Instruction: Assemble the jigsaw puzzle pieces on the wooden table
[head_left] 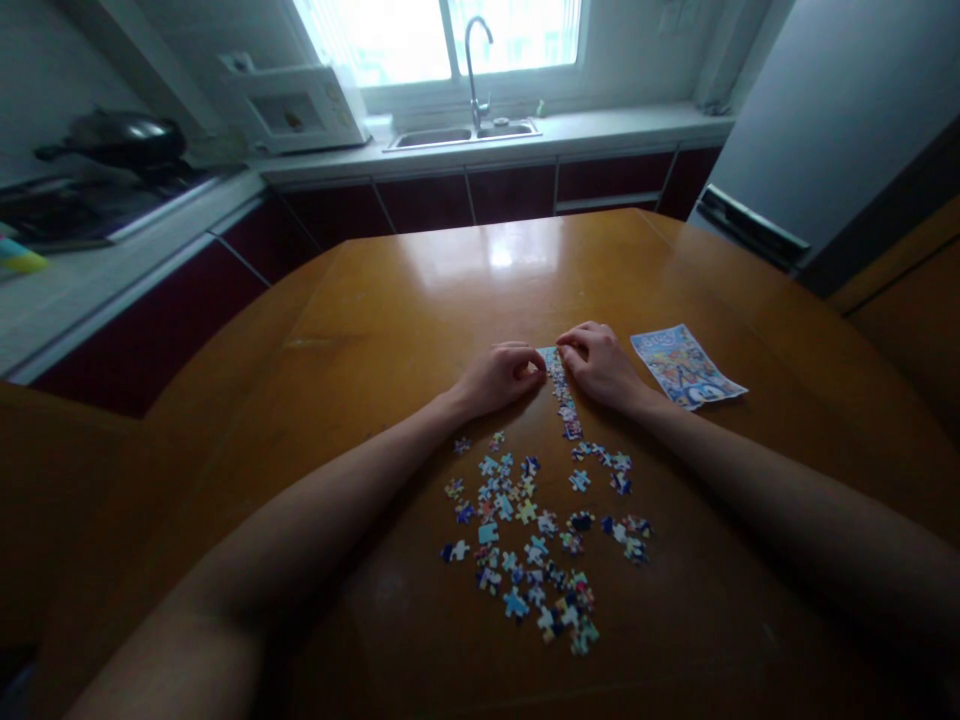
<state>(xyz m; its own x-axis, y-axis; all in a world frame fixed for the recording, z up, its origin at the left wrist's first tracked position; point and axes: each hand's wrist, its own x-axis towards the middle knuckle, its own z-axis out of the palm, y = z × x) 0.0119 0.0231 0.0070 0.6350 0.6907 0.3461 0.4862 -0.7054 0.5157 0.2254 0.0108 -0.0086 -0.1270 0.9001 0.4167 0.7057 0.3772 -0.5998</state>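
A narrow strip of joined jigsaw puzzle pieces (566,402) lies on the wooden table, running from between my hands toward me. My left hand (504,377) is closed at the strip's far left edge, thumb and fingertips brought together against it. On the opposite edge, my right hand (598,362) has its fingers bent and pressed together, tips touching the far right corner. Whether either hand pinches a separate small piece is hidden by the fingers. Loose jigsaw pieces (527,511) are scattered nearer to me, with a smaller group (619,462) on the right.
A colourful printed sheet (688,366) rests on the table (420,300) beyond my right wrist. Past the table stand a counter with a sink (435,137), a microwave (300,110), a dark pan (124,138) on the stove, and a fridge (840,110).
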